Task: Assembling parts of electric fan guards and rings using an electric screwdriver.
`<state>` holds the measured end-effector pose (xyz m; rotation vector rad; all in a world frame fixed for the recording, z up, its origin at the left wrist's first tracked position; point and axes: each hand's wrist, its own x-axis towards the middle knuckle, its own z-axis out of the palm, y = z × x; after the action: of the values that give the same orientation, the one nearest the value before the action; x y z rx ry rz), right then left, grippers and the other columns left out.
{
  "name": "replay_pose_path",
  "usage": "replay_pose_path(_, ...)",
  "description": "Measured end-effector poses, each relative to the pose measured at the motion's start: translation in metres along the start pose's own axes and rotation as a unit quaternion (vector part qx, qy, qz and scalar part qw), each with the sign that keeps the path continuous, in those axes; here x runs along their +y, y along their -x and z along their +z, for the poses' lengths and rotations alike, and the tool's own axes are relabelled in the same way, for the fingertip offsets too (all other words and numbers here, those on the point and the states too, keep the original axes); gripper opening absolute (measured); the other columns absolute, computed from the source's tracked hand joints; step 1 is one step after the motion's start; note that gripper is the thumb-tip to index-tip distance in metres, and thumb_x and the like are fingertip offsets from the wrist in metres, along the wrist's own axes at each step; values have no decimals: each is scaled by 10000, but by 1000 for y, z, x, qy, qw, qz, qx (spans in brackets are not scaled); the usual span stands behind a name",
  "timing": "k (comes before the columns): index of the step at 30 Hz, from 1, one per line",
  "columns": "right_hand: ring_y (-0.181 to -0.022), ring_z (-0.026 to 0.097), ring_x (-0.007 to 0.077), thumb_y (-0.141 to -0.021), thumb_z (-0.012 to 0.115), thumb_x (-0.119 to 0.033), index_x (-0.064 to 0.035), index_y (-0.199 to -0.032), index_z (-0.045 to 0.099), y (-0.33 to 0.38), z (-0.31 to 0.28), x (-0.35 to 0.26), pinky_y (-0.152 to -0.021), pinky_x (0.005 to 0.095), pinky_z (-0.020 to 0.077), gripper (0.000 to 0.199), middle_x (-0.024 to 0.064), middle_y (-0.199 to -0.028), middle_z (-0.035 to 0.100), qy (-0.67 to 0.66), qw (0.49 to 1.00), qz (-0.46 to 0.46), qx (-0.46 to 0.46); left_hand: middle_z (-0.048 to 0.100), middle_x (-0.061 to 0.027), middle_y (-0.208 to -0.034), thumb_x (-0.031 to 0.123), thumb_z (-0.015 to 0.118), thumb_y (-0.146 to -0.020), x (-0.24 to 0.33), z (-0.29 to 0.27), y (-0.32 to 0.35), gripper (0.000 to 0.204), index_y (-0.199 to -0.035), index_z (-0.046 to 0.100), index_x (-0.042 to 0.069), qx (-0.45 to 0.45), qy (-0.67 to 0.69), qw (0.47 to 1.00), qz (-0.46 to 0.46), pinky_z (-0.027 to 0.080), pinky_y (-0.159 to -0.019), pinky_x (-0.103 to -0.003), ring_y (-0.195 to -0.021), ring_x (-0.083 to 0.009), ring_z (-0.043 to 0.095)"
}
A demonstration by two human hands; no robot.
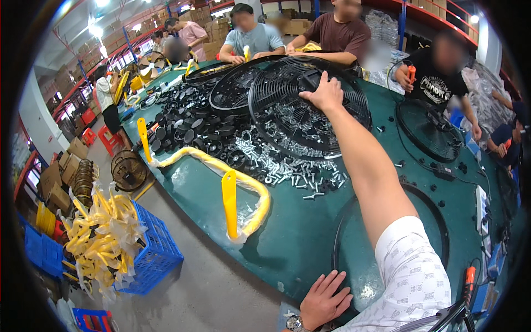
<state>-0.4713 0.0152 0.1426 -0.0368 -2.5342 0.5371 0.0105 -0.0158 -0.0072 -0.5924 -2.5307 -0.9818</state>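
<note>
My right hand (326, 93) reaches far across the table, thumb and fingers spread against the black block (311, 81) at the middle of a round black fan guard (265, 116). That guard lies over a heap of silver bolts (287, 171), which show through its wires. By the table's near edge my left hand (325, 301) rests flat with fingers stretched, holding nothing. A black ring (336, 243) lies beside it, partly hidden under my right arm. To the left, a bent yellow tube stand (265, 202) with upright flat ends lies on the green table (265, 260).
Black round caps (191, 124) are heaped left of the bolts. A co-worker at right holds an orange screwdriver (411, 74) near another guard (428, 130). Further co-workers stand along the far side. A blue crate (157, 249) of wrapped yellow tubes stands on the floor; a power strip (482, 210) lies right.
</note>
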Motion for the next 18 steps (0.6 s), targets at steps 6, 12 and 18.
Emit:
replay_pose_path(6,-1235,455,425,-771,694,-552,-143,-1464,334,14,-10,30,-1003,473,405,882,285,-1431,328,64,996,-23,-49,603,-91,-1259,267,693,-811,-5,3,3,170,-903,714,126,20,16,1000,-6,461,-966,-409,-1174,-277,566)
replay_pose_path(12,-1342,387,378,-796,719,-393,-32,-1462,312,31,-15,106,-1088,403,354,860,271,-1519,228,23,991,-116,-55,606,-106,-1242,246,685,-808,-2,1,7,158,-894,714,116,35,9,999,12,467,-966,-428,-1174,-294,565)
replay_pose_path(18,-1386,321,364,-831,672,-314,-8,-1395,417,88,-39,123,-1123,406,308,691,272,-1498,285,43,986,-151,-60,615,-128,-1204,227,688,-791,2,0,8,148,-870,717,106,47,13,999,25,463,-961,-456,-1149,-329,570)
